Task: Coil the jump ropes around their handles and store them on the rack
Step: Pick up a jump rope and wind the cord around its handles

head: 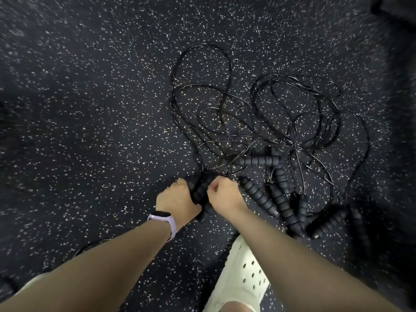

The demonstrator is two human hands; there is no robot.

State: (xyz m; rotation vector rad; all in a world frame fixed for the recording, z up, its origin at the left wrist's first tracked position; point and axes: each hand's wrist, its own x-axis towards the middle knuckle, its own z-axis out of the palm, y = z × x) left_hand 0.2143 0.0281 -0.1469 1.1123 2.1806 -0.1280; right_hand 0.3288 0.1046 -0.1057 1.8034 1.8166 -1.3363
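My left hand (177, 197) is curled tight round a pair of black ribbed handles (200, 194), held together low over the speckled rubber floor (90, 109). My right hand (221, 194) is fisted just beside them, apparently pinching the cord (198, 154) that runs off the handles. The other jump ropes (281, 136) lie tangled on the floor to the right, their handles (258, 197) near my white clog (243, 273).

Both forearms are bare, without sleeves. The left wrist carries a fitness band (163, 219): lilac strap, black oblong face. One foot wears a cream perforated clog (242, 275).
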